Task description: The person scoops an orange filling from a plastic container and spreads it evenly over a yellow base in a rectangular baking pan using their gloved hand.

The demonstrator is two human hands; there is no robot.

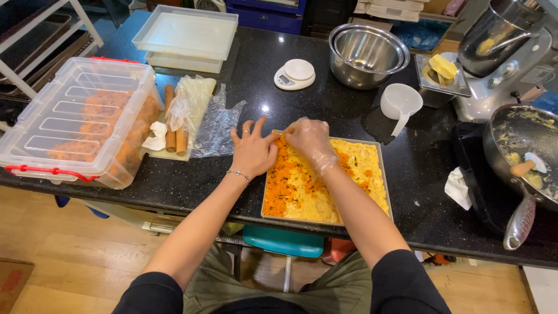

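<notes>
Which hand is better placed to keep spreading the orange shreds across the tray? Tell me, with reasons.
Probably the right hand: it wears a clear glove and its fingers rest on the orange shreds inside the tray. The bare left hand rests at the tray's left edge, steadying it.

The metal baking tray [383, 174] holds pale yellow filling [354, 174] streaked with orange shreds [282, 186]. The countertop [325, 110] is black with pale speckles. The clear storage bin [81, 119] has red latches and orange contents. The kitchen scale [294, 74] is white, the measuring scoop [400, 103] white, the stool seat [283, 241] teal.
</notes>
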